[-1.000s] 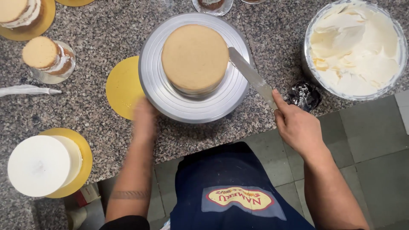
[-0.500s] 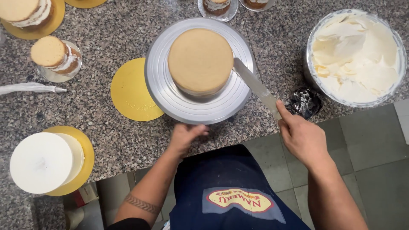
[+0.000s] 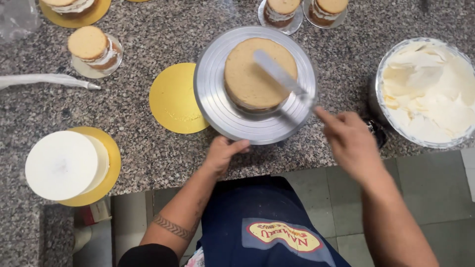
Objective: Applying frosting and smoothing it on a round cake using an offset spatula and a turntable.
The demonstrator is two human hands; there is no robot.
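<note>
The granite counter (image 3: 148, 148) ends at its near edge just below the metal turntable (image 3: 213, 106), which sits almost at that edge; the gold cake board (image 3: 175, 99) lies touching the turntable's left side, and bare stone lies between it and the piping bag (image 3: 47, 80) farther left. The left hand (image 3: 222, 153) curls its fingers over the turntable's near rim, gripping it. The right hand (image 3: 349, 141) is closed around the handle of a palette knife (image 3: 279, 76), whose blade lies flat across the top of the bare sponge cake (image 3: 250, 81) centred on the turntable. Right of that hand stands one bowl of white cream (image 3: 428, 94), close to the counter edge. Counted: one cake on the turntable, four small layered cakes along the far side, one white-iced cake (image 3: 62, 165) on a gold board at near left
</note>
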